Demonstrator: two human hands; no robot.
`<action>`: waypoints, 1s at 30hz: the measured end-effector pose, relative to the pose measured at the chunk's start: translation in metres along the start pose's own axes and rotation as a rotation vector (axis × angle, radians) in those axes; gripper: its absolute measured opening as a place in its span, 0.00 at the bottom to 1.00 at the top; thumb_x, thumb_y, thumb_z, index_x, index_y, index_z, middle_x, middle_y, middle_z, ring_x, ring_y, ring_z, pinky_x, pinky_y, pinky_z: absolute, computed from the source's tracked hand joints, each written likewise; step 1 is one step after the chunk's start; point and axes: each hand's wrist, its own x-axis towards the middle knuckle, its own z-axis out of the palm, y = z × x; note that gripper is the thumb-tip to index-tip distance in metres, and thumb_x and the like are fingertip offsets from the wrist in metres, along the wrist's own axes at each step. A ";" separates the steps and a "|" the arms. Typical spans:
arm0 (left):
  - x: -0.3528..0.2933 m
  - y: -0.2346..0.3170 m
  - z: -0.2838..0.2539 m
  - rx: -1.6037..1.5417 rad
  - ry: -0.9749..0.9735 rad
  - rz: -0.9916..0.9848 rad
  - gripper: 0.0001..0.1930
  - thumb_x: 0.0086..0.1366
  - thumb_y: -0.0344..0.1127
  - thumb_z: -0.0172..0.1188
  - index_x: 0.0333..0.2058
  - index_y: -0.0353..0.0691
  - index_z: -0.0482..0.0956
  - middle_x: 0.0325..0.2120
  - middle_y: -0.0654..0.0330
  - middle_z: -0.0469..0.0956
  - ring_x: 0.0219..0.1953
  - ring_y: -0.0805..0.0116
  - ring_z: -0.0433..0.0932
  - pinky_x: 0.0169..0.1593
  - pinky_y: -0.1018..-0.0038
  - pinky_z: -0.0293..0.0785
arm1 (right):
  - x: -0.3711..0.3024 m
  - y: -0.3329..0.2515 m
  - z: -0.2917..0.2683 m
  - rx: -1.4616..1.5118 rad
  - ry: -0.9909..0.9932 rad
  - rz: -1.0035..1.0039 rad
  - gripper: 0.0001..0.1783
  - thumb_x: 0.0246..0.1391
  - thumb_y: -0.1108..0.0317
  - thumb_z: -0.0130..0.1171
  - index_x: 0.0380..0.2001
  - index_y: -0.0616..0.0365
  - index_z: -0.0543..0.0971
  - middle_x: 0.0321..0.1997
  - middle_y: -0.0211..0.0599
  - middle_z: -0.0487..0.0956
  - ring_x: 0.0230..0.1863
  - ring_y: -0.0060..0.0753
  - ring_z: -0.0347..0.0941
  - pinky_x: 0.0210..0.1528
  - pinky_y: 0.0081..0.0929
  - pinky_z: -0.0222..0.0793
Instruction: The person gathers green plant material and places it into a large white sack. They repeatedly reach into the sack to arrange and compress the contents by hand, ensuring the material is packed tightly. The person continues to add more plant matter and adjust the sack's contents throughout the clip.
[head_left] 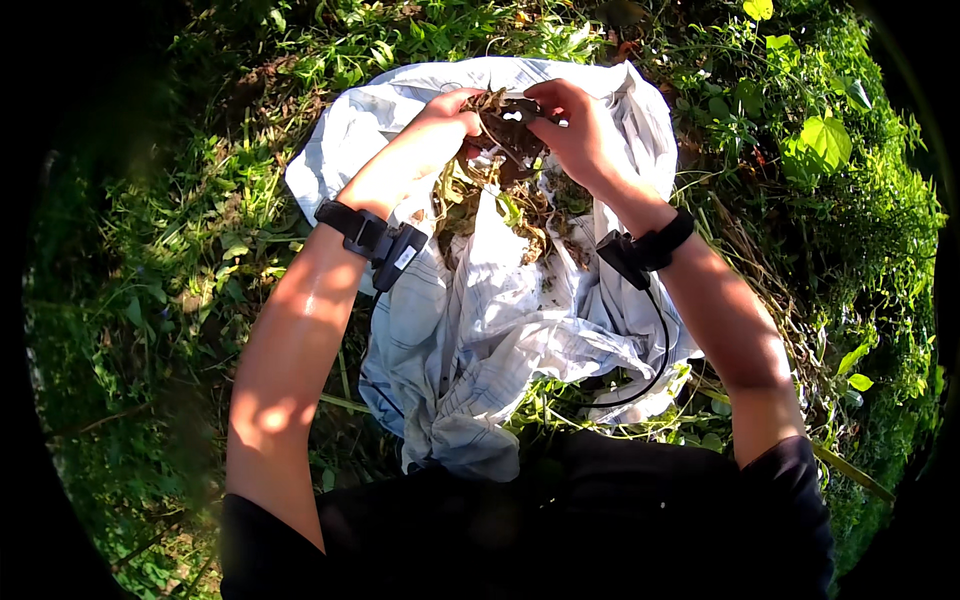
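Note:
A white cloth with thin grey-blue lines (520, 325) is spread in folds on the ground in front of me. Dry brown and yellowish plant matter (455, 210) lies on its middle. Over the far part of the cloth, my left hand (450, 115) is closed on a clump of dried brown leaves (490, 105). My right hand (580, 130) pinches the dark right end of the same clump, its fingertips partly hidden. Small bright gaps show through the clump between both hands. Whether something else sits inside it, I cannot tell.
Green grass and low weeds (200, 260) surround the cloth. Dry stalks (745, 250) lie to its right, near broad yellow-green leaves (825, 140). Each wrist wears a black strap with a small device; a black cable (665, 350) hangs from the right one over the cloth.

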 end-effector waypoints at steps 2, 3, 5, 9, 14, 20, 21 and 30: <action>-0.005 0.000 0.001 -0.048 -0.043 -0.002 0.25 0.66 0.26 0.51 0.63 0.37 0.71 0.45 0.63 0.81 0.45 0.76 0.79 0.48 0.77 0.77 | 0.000 -0.003 0.005 0.047 0.025 0.122 0.15 0.50 0.71 0.68 0.43 0.59 0.82 0.34 0.42 0.84 0.37 0.35 0.80 0.43 0.32 0.76; -0.008 0.000 0.002 -0.072 -0.071 -0.003 0.25 0.65 0.27 0.51 0.63 0.37 0.70 0.45 0.63 0.81 0.45 0.76 0.79 0.48 0.77 0.77 | 0.000 -0.005 0.008 0.077 0.043 0.158 0.14 0.50 0.71 0.68 0.41 0.60 0.81 0.34 0.42 0.84 0.36 0.35 0.80 0.42 0.32 0.76; -0.014 -0.001 0.005 -0.130 -0.156 0.061 0.24 0.66 0.30 0.55 0.61 0.35 0.69 0.46 0.61 0.80 0.47 0.73 0.80 0.53 0.74 0.77 | 0.000 -0.010 0.017 0.172 0.013 0.188 0.14 0.49 0.71 0.70 0.39 0.62 0.80 0.31 0.43 0.83 0.31 0.33 0.79 0.37 0.32 0.76; -0.024 0.000 0.008 0.080 -0.074 0.106 0.21 0.67 0.33 0.67 0.55 0.36 0.72 0.47 0.60 0.81 0.49 0.73 0.80 0.55 0.72 0.77 | 0.001 -0.025 0.029 0.485 -0.117 0.393 0.10 0.56 0.71 0.68 0.39 0.62 0.80 0.34 0.36 0.83 0.34 0.27 0.79 0.40 0.26 0.77; -0.040 0.001 -0.010 0.151 0.043 0.073 0.15 0.70 0.30 0.62 0.53 0.34 0.76 0.45 0.61 0.83 0.46 0.73 0.80 0.52 0.72 0.77 | 0.000 -0.051 0.034 0.734 -0.283 0.535 0.12 0.70 0.64 0.56 0.46 0.61 0.80 0.49 0.37 0.83 0.52 0.30 0.81 0.53 0.30 0.80; -0.056 -0.031 -0.092 0.208 0.283 -0.004 0.15 0.68 0.29 0.62 0.52 0.35 0.80 0.43 0.60 0.84 0.45 0.71 0.79 0.53 0.71 0.75 | 0.006 -0.048 0.039 0.798 -0.339 0.578 0.18 0.73 0.58 0.52 0.49 0.62 0.80 0.54 0.41 0.81 0.57 0.35 0.78 0.57 0.41 0.81; -0.061 -0.035 -0.118 0.179 0.286 0.057 0.15 0.67 0.30 0.63 0.52 0.35 0.81 0.43 0.60 0.84 0.44 0.72 0.79 0.53 0.71 0.75 | 0.008 -0.040 0.036 0.751 -0.326 0.584 0.18 0.73 0.57 0.52 0.49 0.62 0.80 0.54 0.41 0.81 0.58 0.35 0.78 0.58 0.42 0.81; -0.216 -0.069 -0.276 1.510 0.434 -0.854 0.46 0.56 0.36 0.67 0.73 0.43 0.57 0.55 0.39 0.78 0.57 0.41 0.78 0.61 0.57 0.74 | -0.012 0.083 0.002 -0.047 -0.423 0.596 0.18 0.62 0.57 0.59 0.47 0.58 0.82 0.44 0.36 0.83 0.44 0.34 0.81 0.49 0.35 0.78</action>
